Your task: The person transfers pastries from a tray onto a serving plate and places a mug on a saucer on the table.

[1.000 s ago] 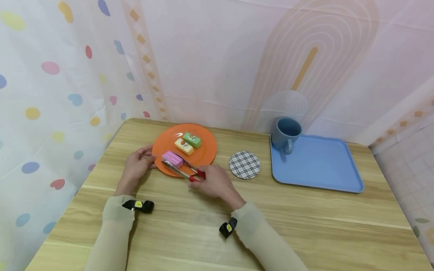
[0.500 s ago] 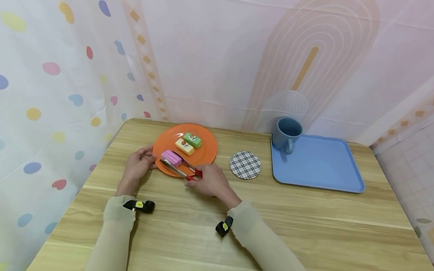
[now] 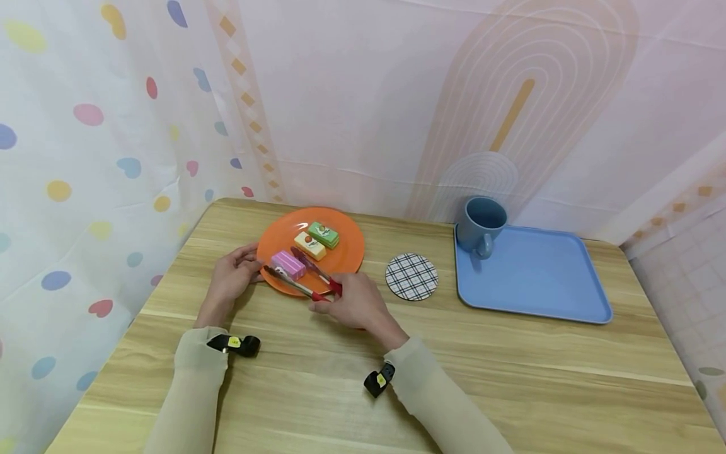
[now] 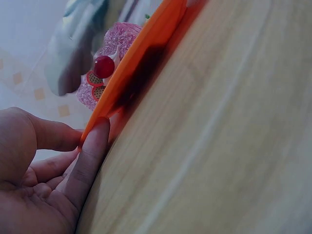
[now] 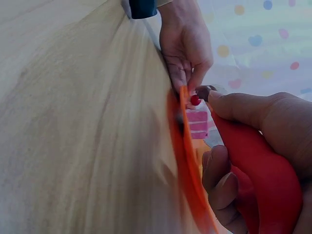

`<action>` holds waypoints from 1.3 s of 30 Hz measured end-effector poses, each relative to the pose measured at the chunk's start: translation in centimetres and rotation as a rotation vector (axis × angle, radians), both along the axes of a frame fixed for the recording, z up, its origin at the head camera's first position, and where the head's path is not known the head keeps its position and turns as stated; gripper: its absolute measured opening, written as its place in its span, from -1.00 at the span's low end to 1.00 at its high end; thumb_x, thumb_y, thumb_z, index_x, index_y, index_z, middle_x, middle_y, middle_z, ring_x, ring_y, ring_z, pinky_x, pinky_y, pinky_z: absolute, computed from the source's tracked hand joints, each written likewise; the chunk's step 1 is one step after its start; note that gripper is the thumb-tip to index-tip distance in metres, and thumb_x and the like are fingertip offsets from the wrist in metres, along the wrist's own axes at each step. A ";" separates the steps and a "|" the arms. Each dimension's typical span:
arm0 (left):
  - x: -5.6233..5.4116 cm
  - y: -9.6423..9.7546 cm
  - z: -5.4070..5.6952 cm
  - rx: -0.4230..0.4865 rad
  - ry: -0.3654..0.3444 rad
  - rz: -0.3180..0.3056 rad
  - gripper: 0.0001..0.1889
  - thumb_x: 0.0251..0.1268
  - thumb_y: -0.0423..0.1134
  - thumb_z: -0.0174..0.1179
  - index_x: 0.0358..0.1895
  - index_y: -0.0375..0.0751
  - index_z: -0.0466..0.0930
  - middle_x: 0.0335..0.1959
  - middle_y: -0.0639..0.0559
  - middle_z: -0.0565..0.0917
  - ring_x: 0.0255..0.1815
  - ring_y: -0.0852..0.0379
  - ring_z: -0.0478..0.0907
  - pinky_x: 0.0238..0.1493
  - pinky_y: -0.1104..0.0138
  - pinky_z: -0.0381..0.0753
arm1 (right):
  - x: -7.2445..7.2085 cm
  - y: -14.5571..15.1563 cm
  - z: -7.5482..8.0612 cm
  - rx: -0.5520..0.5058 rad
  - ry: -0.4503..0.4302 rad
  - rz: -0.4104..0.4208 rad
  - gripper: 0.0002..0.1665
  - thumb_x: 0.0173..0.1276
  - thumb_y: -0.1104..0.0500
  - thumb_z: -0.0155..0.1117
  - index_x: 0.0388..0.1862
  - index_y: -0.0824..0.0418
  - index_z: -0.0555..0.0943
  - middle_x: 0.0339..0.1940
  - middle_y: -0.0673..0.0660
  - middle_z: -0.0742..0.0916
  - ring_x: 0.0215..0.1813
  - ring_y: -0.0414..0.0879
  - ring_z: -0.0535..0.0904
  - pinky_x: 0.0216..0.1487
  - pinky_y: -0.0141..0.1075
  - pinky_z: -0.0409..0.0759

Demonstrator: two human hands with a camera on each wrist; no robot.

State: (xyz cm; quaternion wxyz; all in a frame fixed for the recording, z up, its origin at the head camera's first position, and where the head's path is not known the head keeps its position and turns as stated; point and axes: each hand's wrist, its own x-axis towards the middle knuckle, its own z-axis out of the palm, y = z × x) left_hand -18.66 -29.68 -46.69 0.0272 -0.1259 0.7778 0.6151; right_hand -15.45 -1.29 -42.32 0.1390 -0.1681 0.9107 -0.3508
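My left hand (image 3: 231, 277) pinches the left rim of an orange plate (image 3: 348, 243); in the left wrist view its thumb lies on top and a finger beneath. My right hand (image 3: 360, 302) grips the red handles of metal tongs (image 5: 258, 170). The tongs' arms are spread on either side of a pink toy cake slice (image 3: 288, 265) lying on the plate; whether they touch it I cannot tell. A red ball and fruit-slice pieces show on the cake in the left wrist view. Behind it on the plate lie a cream cake slice (image 3: 310, 246) and a green one (image 3: 324, 234).
Right of the plate lies a round checked coaster (image 3: 411, 277). Farther right is a blue tray (image 3: 533, 271), with a blue-grey mug (image 3: 481, 227) at its back left corner. A patterned curtain (image 3: 351, 101) hangs behind the wooden table (image 3: 306, 391).
The tongs have shifted slightly left, and their arms have spread wider around the pink cake slice. My left hand stays at the plate's rim.
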 end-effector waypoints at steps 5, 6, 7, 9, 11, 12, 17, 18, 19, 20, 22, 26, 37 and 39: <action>0.1 0.0 0.0 -0.007 0.006 -0.006 -0.44 0.56 -0.38 0.01 0.57 -0.27 0.25 0.02 0.01 0.50 -0.26 0.45 0.59 -0.17 0.50 0.77 | 0.1 0.3 0.6 -0.019 0.019 0.019 -0.32 0.20 -0.24 0.55 0.18 0.11 0.71 -0.56 -0.02 0.48 -0.45 -0.13 0.39 -0.57 -0.39 0.18; 0.1 0.0 0.0 -0.011 0.009 -0.007 -0.44 0.56 -0.38 0.00 0.57 -0.27 0.25 0.01 0.01 0.51 -0.26 0.45 0.59 -0.17 0.51 0.77 | 0.1 0.3 0.7 -0.021 0.025 0.024 -0.36 0.20 -0.24 0.55 0.13 0.11 0.72 -0.57 -0.02 0.47 -0.46 -0.13 0.39 -0.58 -0.39 0.17; 0.1 0.0 0.0 -0.014 0.012 -0.008 -0.44 0.56 -0.38 0.00 0.57 -0.27 0.25 0.01 0.01 0.51 -0.27 0.45 0.60 -0.17 0.51 0.77 | 0.1 0.3 0.8 -0.024 0.029 0.030 -0.39 0.20 -0.24 0.55 0.08 0.11 0.73 -0.58 -0.03 0.47 -0.47 -0.14 0.38 -0.58 -0.39 0.16; 0.2 0.1 0.1 -0.019 0.017 -0.007 -0.45 0.57 -0.38 0.00 0.57 -0.28 0.26 -0.01 0.02 0.51 -0.27 0.45 0.60 -0.18 0.52 0.76 | 0.2 0.4 0.9 -0.026 0.040 0.043 -0.46 0.20 -0.23 0.55 -0.01 0.10 0.73 -0.59 -0.05 0.45 -0.49 -0.16 0.36 -0.58 -0.40 0.13; 0.2 0.1 0.1 -0.020 0.022 -0.004 -0.44 0.56 -0.39 0.02 0.56 -0.29 0.26 -0.03 0.04 0.51 -0.28 0.44 0.60 -0.19 0.54 0.75 | 0.3 0.3 1.0 -0.023 0.048 0.056 -0.50 0.20 -0.23 0.55 -0.11 0.10 0.72 -0.60 -0.06 0.43 -0.50 -0.17 0.33 -0.58 -0.40 0.10; 0.3 0.1 0.2 -0.022 0.025 -0.003 -0.44 0.56 -0.38 0.03 0.56 -0.30 0.26 -0.05 0.05 0.51 -0.28 0.43 0.60 -0.20 0.54 0.75 | 0.3 0.3 1.0 -0.019 0.052 0.061 -0.51 0.20 -0.23 0.55 -0.13 0.10 0.71 -0.60 -0.06 0.42 -0.50 -0.18 0.32 -0.57 -0.40 0.10; 0.3 0.2 0.2 -0.013 0.029 0.000 -0.44 0.54 -0.39 0.07 0.55 -0.32 0.28 -0.08 0.08 0.51 -0.28 0.41 0.60 -0.21 0.55 0.74 | 0.4 0.3 0.8 0.002 0.044 0.062 -0.50 0.20 -0.23 0.55 -0.12 0.11 0.71 -0.58 -0.06 0.41 -0.45 -0.17 0.32 -0.54 -0.40 0.11; 0.2 0.2 0.2 -0.013 0.029 -0.002 -0.43 0.54 -0.38 0.07 0.55 -0.32 0.27 -0.08 0.07 0.51 -0.29 0.42 0.60 -0.20 0.54 0.75 | 0.3 0.3 0.7 0.002 0.041 0.060 -0.49 0.20 -0.24 0.54 -0.11 0.11 0.71 -0.57 -0.06 0.42 -0.44 -0.16 0.33 -0.54 -0.40 0.12; 0.2 0.2 0.2 -0.012 0.026 -0.002 -0.44 0.54 -0.38 0.07 0.55 -0.31 0.28 -0.07 0.06 0.51 -0.29 0.42 0.61 -0.19 0.54 0.75 | 0.3 0.4 0.7 0.004 0.038 0.056 -0.48 0.20 -0.24 0.54 -0.09 0.11 0.71 -0.57 -0.05 0.43 -0.43 -0.16 0.34 -0.53 -0.40 0.13; 0.2 0.2 0.2 -0.010 0.025 -0.005 -0.43 0.54 -0.38 0.07 0.55 -0.31 0.27 -0.06 0.04 0.51 -0.28 0.42 0.61 -0.18 0.53 0.76 | 0.3 0.4 0.7 0.002 0.034 0.051 -0.47 0.20 -0.25 0.54 -0.08 0.11 0.71 -0.57 -0.04 0.43 -0.43 -0.15 0.35 -0.54 -0.39 0.14; 0.1 0.2 0.1 -0.002 0.022 -0.006 -0.43 0.55 -0.38 0.06 0.56 -0.30 0.26 -0.03 0.01 0.51 -0.28 0.43 0.61 -0.16 0.52 0.77 | 0.2 0.5 0.6 0.006 0.031 0.045 -0.45 0.20 -0.26 0.54 -0.06 0.10 0.70 -0.57 -0.04 0.44 -0.43 -0.13 0.37 -0.55 -0.39 0.15; 0.0 0.1 0.1 0.004 0.012 -0.004 -0.43 0.55 -0.39 0.05 0.56 -0.29 0.25 0.01 -0.02 0.50 -0.26 0.44 0.60 -0.16 0.50 0.78 | -0.1 0.6 0.6 0.018 0.023 0.033 -0.39 0.19 -0.27 0.54 0.03 0.10 0.71 -0.57 -0.02 0.45 -0.46 -0.12 0.38 -0.58 -0.38 0.14; 0.0 0.1 0.3 0.005 -0.013 -0.002 -0.43 0.56 -0.39 0.05 0.57 -0.27 0.25 -0.02 0.02 0.49 -0.27 0.43 0.60 -0.15 0.49 0.78 | -0.5 0.9 0.3 0.043 0.006 0.006 -0.19 0.17 -0.29 0.55 0.32 0.08 0.65 -0.53 0.00 0.48 -0.46 -0.12 0.38 -0.58 -0.38 0.15; 0.0 0.1 0.2 0.000 -0.011 -0.001 -0.43 0.56 -0.37 0.05 0.57 -0.26 0.25 -0.02 0.03 0.49 -0.27 0.43 0.60 -0.16 0.49 0.78 | -0.5 1.0 0.3 0.041 0.009 0.004 -0.20 0.17 -0.29 0.55 0.30 0.08 0.66 -0.54 0.00 0.48 -0.47 -0.12 0.38 -0.59 -0.38 0.15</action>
